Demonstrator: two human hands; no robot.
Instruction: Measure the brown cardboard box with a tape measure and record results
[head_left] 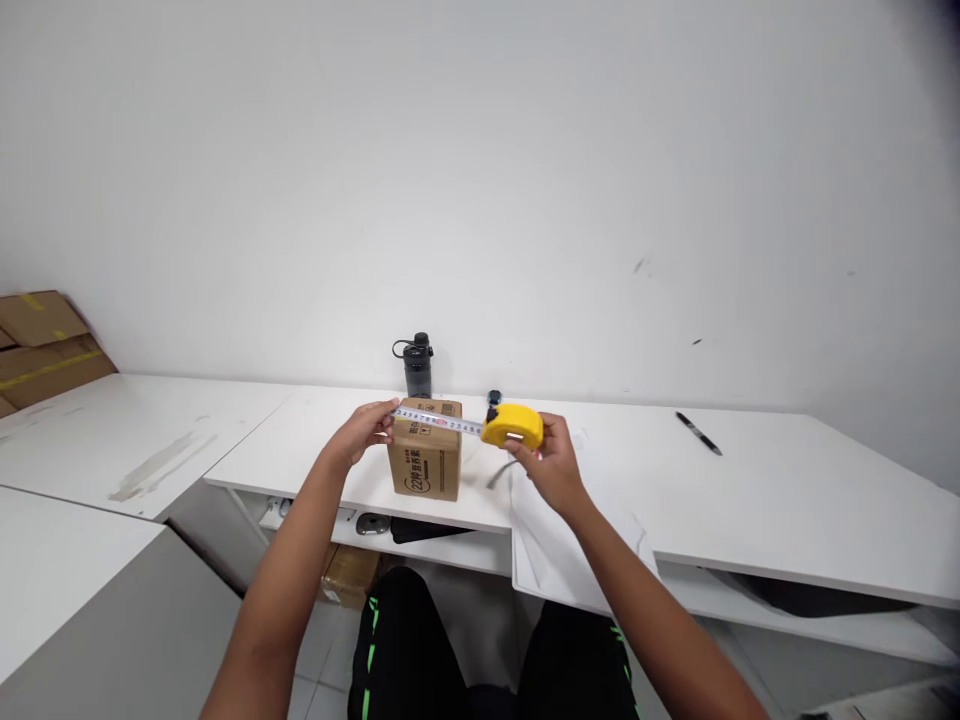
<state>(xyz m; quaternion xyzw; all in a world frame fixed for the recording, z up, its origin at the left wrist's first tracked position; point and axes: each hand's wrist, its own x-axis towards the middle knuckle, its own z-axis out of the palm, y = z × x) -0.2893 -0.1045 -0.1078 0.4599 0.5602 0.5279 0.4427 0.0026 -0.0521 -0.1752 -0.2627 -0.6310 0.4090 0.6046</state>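
A small brown cardboard box point(425, 465) with black print stands near the front edge of the white desk. Across its top runs the pulled-out blade of a yellow tape measure point(513, 427). At the box's left top edge, my left hand point(365, 430) pinches the free end of the blade between thumb and fingers. My right hand point(555, 462) is closed around the yellow case, to the right of the box, with a dark strap hanging below it. The blade slopes slightly down toward the case.
Behind the box stand a dark water bottle point(418, 366) and a small dark item point(494, 397). White paper point(574, 545) overhangs the front edge beneath my right arm. A black pen point(698, 434) lies to the right. Cardboard boxes point(52, 350) stand far left, and a shelf point(480, 551) runs below.
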